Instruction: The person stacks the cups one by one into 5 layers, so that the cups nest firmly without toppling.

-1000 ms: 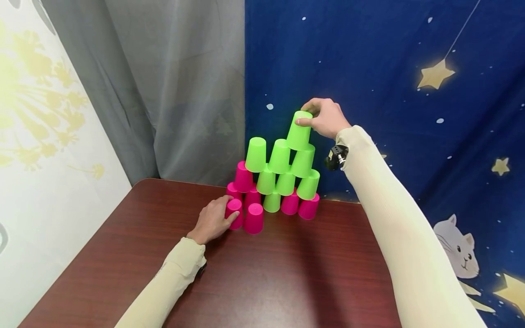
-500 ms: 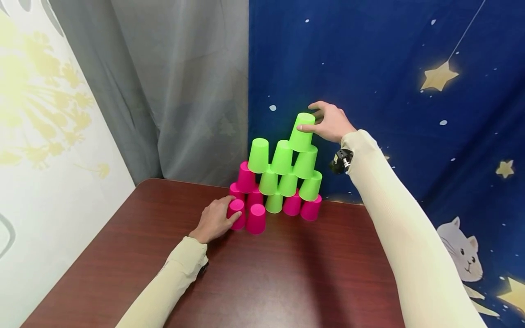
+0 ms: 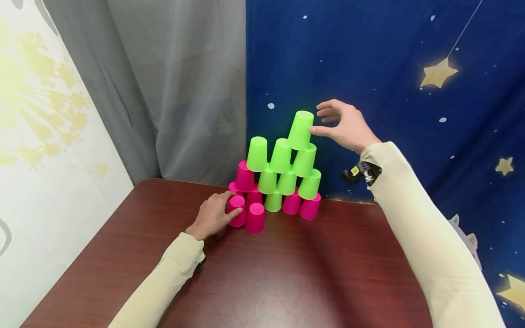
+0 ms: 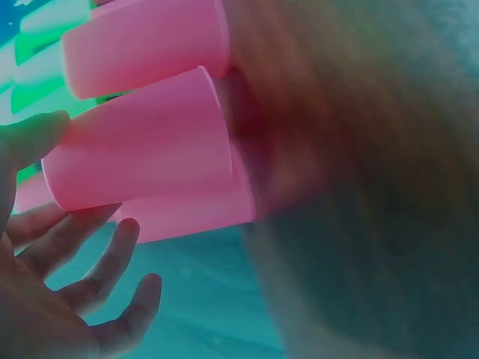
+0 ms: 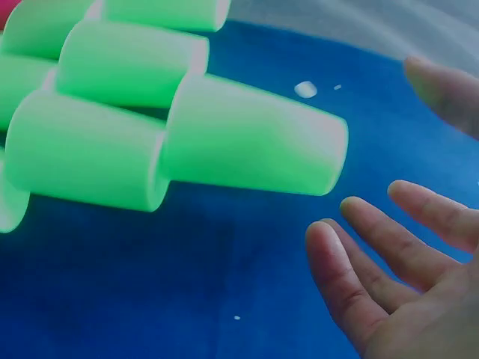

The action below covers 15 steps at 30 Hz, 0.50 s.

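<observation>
Upside-down green and pink cups form a stepped stack at the back of the table. My left hand (image 3: 212,215) grips the front-left pink cup (image 3: 236,212), thumb on one side and fingers on the other, as the left wrist view shows on the pink cup (image 4: 142,146). Beside it stands a second pink cup (image 3: 255,219). The topmost green cup (image 3: 301,130) straddles two green cups below. Just right of it is my right hand (image 3: 344,125), fingers spread. A gap separates the hand from that green cup (image 5: 254,138) in the right wrist view.
The brown table (image 3: 254,282) extends toward me. Behind the stack hang a grey curtain (image 3: 197,91) and a blue star-patterned curtain (image 3: 369,54). Another green cup (image 3: 257,155) sits at the upper left of the stack, on the row beneath.
My right hand has let go of the topmost green cup and drawn back to the right. That cup stays on the stack. My left hand keeps its place at the pink cup.
</observation>
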Available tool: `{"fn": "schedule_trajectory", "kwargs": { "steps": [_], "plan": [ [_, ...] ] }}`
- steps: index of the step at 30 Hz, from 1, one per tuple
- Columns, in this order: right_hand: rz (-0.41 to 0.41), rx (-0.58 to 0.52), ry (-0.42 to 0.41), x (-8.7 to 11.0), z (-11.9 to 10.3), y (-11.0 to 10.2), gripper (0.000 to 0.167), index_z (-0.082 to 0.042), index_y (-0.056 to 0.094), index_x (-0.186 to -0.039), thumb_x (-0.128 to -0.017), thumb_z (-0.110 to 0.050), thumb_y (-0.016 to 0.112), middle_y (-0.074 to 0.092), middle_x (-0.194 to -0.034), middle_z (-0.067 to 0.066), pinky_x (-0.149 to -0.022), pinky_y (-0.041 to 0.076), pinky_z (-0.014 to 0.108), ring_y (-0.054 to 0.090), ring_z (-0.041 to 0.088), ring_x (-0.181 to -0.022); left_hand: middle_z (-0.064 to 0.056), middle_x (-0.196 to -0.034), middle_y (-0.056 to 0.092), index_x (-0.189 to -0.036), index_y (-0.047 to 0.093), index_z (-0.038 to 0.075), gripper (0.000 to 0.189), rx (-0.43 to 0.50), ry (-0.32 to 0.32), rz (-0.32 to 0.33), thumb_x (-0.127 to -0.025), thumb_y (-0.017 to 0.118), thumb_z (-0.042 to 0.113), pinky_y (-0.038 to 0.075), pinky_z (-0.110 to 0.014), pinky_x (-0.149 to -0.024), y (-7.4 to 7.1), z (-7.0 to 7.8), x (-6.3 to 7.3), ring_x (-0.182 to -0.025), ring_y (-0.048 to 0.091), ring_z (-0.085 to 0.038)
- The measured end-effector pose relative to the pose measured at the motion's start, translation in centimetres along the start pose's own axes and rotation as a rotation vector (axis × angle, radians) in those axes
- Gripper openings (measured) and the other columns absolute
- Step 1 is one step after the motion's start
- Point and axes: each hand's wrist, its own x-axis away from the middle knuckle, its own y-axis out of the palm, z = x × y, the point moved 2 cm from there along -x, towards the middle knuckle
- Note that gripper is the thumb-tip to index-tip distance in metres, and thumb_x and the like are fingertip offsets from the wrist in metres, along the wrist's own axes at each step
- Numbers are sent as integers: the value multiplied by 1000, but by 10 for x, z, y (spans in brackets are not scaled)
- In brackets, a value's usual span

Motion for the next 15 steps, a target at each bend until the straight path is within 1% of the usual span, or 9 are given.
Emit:
{"fn": "schedule_trajectory", "kwargs": {
  "steps": [3,7,11,15],
  "plan": [
    [16,-28,-32,11,-2,-1,65,-11,49,-145,-90,-35,75,56,-146,14,-111,41,58,52,31,-135,-12,-111,71,-131,61,7,57,-7,31,9,-84,80,34,58,-47,-81,-13,7,-2,-100,65,-30],
    [13,-36,-83,23,-1,4,57,-11,55,-139,-90,-29,76,61,-139,12,-104,48,53,59,29,-127,-10,-111,71,-129,62,8,56,-27,70,31,-84,79,36,58,-46,-80,-32,16,-7,-100,65,-29],
    [-5,-54,-123,32,2,16,50,-10,61,-133,-88,-25,78,65,-133,12,-99,53,50,63,29,-121,-10,-110,72,-128,64,9,54,-36,121,60,-84,78,38,58,-45,-80,-55,28,-13,-98,65,-29],
    [-30,-81,-163,38,8,32,46,-9,64,-129,-87,-20,79,69,-128,12,-96,56,45,66,27,-118,-10,-111,73,-127,65,9,54,-34,177,81,-84,77,39,58,-45,-81,-77,44,-22,-98,66,-29]
  ]
}}
